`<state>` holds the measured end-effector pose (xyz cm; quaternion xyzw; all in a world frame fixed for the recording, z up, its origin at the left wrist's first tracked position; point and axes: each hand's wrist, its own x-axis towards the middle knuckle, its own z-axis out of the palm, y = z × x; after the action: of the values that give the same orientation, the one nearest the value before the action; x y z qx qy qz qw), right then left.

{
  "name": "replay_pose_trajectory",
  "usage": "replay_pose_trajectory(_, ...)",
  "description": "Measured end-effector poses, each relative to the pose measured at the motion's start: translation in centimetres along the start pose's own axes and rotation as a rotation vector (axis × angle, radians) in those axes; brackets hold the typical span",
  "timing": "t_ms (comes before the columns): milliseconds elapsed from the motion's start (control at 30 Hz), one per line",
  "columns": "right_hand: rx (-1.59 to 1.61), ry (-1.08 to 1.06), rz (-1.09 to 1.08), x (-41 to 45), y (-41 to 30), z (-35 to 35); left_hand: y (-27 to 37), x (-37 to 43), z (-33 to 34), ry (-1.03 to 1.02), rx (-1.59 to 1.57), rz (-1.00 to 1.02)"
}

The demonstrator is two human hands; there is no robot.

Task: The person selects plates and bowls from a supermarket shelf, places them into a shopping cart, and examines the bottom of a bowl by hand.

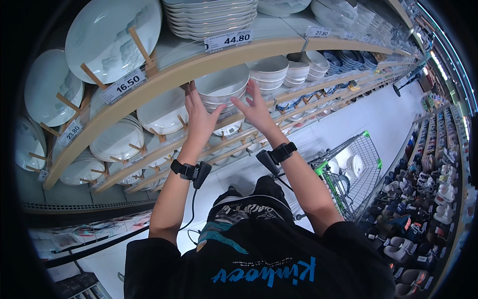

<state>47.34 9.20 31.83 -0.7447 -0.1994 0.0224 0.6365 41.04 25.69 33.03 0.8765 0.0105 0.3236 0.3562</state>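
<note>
A stack of large white ceramic bowls (223, 84) stands on the second shelf, between my two hands. My left hand (199, 106) is at the stack's left side, fingers up along the bowls and thumb toward the front. On the right side is my right hand (255, 108), fingers raised beside the rim and thumb pointing at the front of the stack. Whether the fingers press on the bowls cannot be told. Another stack of white bowls (268, 71) sits just right of my right hand. Both wrists wear black straps with a small device.
The wooden edge of the upper shelf (224, 56) runs close above the bowls. White plates (164, 112) lean on wooden pegs at the left. A shopping cart (368, 157) with dishes inside stands at the right. Shoes (401, 246) fill a rack beyond it.
</note>
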Motion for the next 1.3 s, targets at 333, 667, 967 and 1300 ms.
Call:
replay_pose_trajectory(333, -0.066, 0.068, -0.33, 2.2, 1.6, -1.4, 0.1, 3.8, 2.7, 0.137, -0.144, -0.063)
replay_pose_trajectory(667, -0.187, 0.179, -0.288, 2.4, 0.7, -1.2, 0.2, 3.4, 4.4, 0.123, -0.054, -0.17)
replay_pose_trajectory(967, -0.217, 0.162, -0.286, 2.5, -1.0, -1.1, 1.8, 3.7, 3.2, 0.081, -0.275, -0.311)
replay_pose_trajectory(1300, -0.194, 0.17, -0.302, 3.1, -0.4, -1.0, 0.4, 4.5, 3.3, 0.035, -0.199, -0.313)
